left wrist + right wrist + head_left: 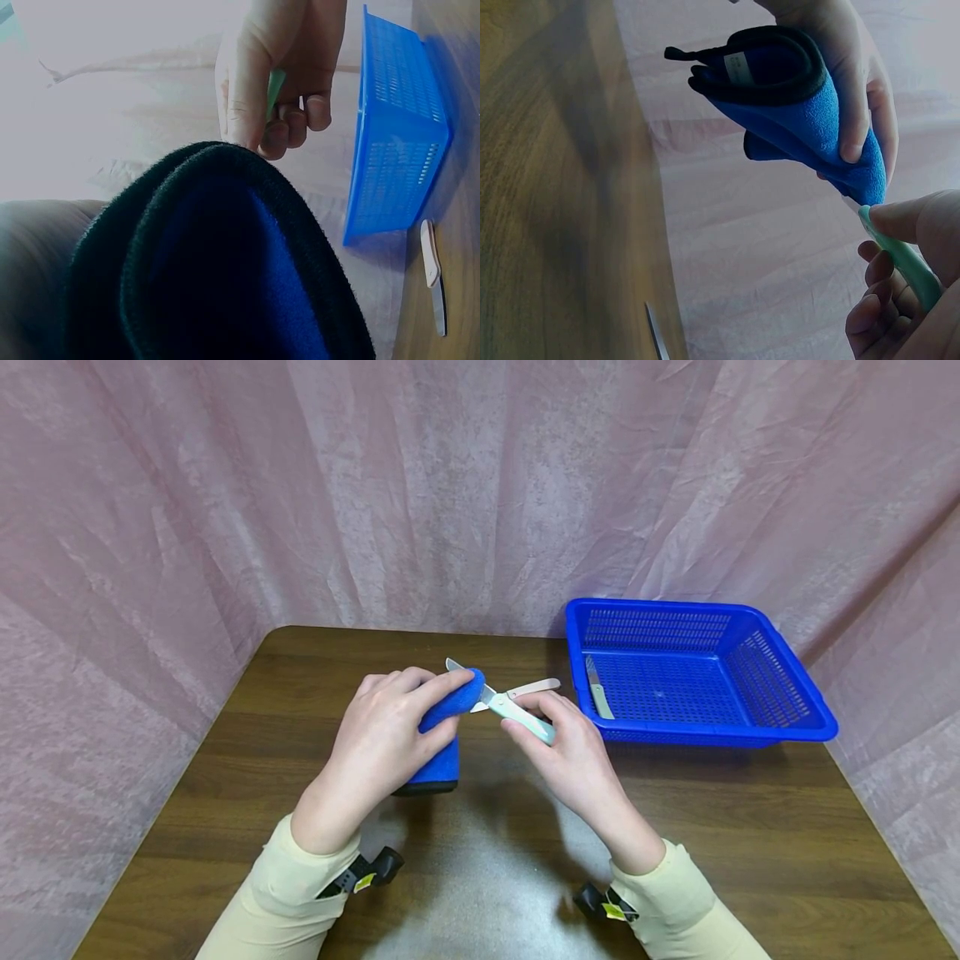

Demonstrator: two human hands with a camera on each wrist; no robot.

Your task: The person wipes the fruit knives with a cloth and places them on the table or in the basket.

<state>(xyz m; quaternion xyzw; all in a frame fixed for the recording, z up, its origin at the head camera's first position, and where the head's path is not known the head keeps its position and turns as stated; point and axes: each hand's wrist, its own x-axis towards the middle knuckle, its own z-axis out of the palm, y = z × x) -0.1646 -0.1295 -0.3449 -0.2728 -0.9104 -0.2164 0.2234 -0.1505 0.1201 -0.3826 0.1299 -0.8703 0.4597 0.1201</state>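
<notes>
My left hand point(386, 727) grips a folded blue cloth point(441, 764) with dark edging, pinched around the blade of a small knife. My right hand point(566, 752) holds that knife by its mint-green handle point(525, 720). The blade tip point(453, 665) pokes out past the cloth on the upper left; the blade's middle is hidden. In the right wrist view the cloth point(795, 112) hangs in folds with a white tag, and the green handle point(904, 262) lies between thumb and fingers. Behind the hands, a second knife with a pale pink handle point(536, 687) rests on the table.
A blue perforated plastic basket point(705, 731) stands at the table's back right. Inside, along its left wall, lies a knife with a pale handle point(602, 702). The brown wooden table point(247, 760) is bordered by pink curtains point(450, 493).
</notes>
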